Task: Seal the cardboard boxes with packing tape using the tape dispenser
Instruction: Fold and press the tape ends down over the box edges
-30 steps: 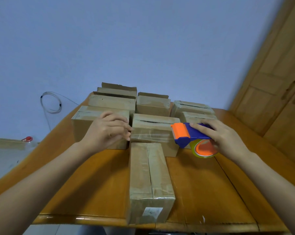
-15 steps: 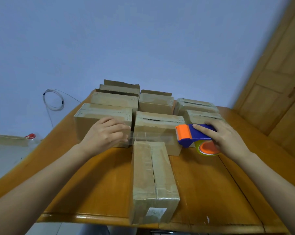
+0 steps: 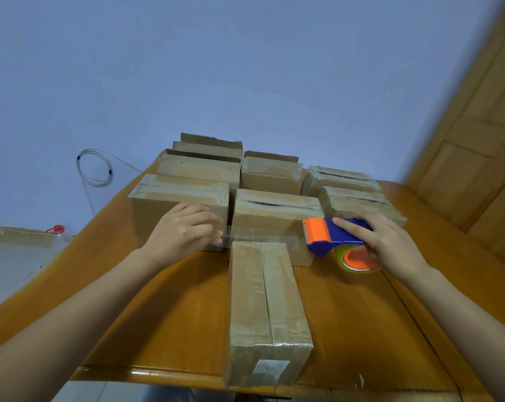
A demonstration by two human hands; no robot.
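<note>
A long cardboard box (image 3: 267,303) lies lengthwise on the wooden table (image 3: 361,320), its near end at the table's front edge. My right hand (image 3: 381,242) grips the blue and orange tape dispenser (image 3: 329,236) just right of the box's far end. A strip of clear tape (image 3: 262,237) stretches from the dispenser leftward over that far end. My left hand (image 3: 184,235) pinches the strip's free end, left of the box.
Several more cardboard boxes (image 3: 274,210) stand in rows behind, some with open flaps. A wire coil (image 3: 94,168) hangs on the blue wall at left. A wooden door (image 3: 477,140) is at right. A red-capped bottle (image 3: 55,230) sits low left.
The tape strip has been drawn out longer between my hands. My left hand has shifted slightly left and down, and the dispenser has lowered a little toward the box's far end.
</note>
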